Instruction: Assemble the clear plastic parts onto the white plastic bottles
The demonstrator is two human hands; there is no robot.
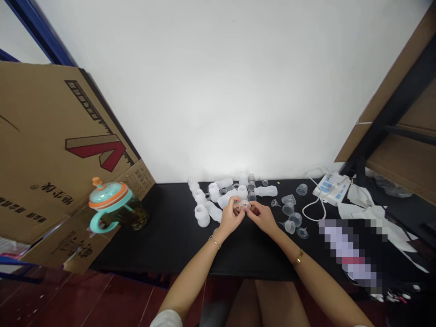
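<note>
My left hand (232,215) and my right hand (262,218) meet over the black table. Between their fingertips they pinch a small transparent round plastic piece with a wide rim (244,205). Fingers partly cover it, so its full shape is hidden. Just beyond and left of the hands are several white soft-looking bottles, such as an upright one (202,216) and one lying flat (266,191). Right of my right hand lie several transparent plastic cups (295,220), a small funnel-like piece (274,203) and a round flanged part (302,233).
On the left, a large jug with a turquoise and orange lid (111,196) stands by a cardboard box (44,154). A white power strip with a cable (332,187), white paper sheets (363,211) and a pixelated item (350,259) occupy the right of the black table (163,254).
</note>
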